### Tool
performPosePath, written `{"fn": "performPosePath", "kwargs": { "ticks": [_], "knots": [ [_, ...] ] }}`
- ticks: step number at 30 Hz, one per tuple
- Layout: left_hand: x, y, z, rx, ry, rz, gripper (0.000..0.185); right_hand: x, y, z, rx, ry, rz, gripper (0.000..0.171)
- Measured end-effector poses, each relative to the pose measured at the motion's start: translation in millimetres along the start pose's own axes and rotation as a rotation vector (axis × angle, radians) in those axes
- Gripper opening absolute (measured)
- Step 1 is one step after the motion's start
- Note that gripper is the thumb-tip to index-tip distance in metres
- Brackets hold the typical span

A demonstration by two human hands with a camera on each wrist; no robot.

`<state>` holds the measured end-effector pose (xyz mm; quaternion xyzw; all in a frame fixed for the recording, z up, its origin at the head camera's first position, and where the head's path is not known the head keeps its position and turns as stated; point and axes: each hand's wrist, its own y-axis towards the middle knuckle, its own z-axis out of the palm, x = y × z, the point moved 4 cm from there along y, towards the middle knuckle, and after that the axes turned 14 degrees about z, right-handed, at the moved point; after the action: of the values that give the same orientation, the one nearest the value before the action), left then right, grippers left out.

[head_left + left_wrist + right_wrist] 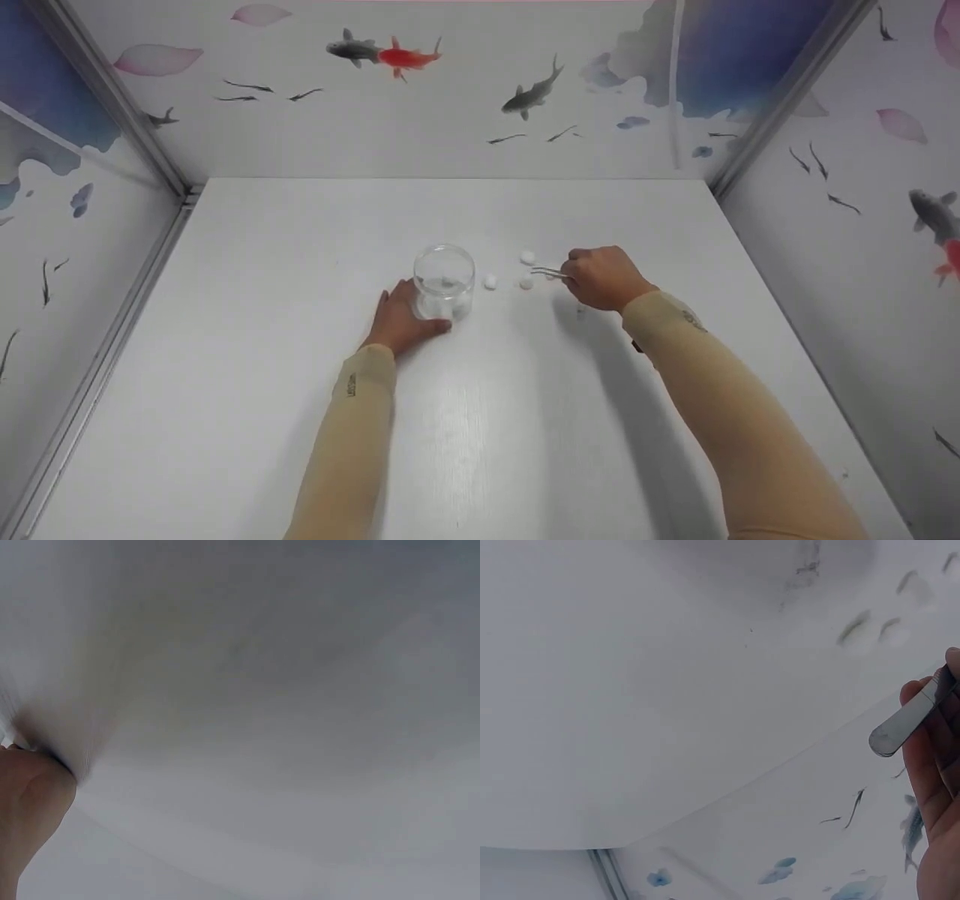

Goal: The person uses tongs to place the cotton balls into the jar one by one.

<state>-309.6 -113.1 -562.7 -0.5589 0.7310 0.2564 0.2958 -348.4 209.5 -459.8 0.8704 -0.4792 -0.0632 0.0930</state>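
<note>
Both arms are reaching forward; the left hand (401, 321) is curling its fingers, while the right hand (602, 278) is pinching closed.

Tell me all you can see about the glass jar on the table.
The glass jar is clear, round, open at the top, and stands upright on the white table. Something white lies inside it. The left hand holds its lower part from the near side. Loose cotton balls lie just to its right, not touching it.

A clear glass jar (444, 282) stands upright, metal tweezers (550, 272) lying level beside three white cotton balls (490, 281).
</note>
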Motion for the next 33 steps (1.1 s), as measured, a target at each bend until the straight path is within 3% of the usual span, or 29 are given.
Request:
{"fn": "performPosePath", "kwargs": {
  "ticks": [15, 33],
  "knots": [
    [0.7, 0.1, 2.0, -0.002, -0.01, -0.008, 0.11, -2, 2, 19, 0.107, -0.023, 0.071, 0.008],
    [3.4, 2.6, 0.8, -0.009, -0.005, -0.005, 0.111, 0, 9, 32, 0.15, -0.03, 0.075, 0.009]
  ]
}}
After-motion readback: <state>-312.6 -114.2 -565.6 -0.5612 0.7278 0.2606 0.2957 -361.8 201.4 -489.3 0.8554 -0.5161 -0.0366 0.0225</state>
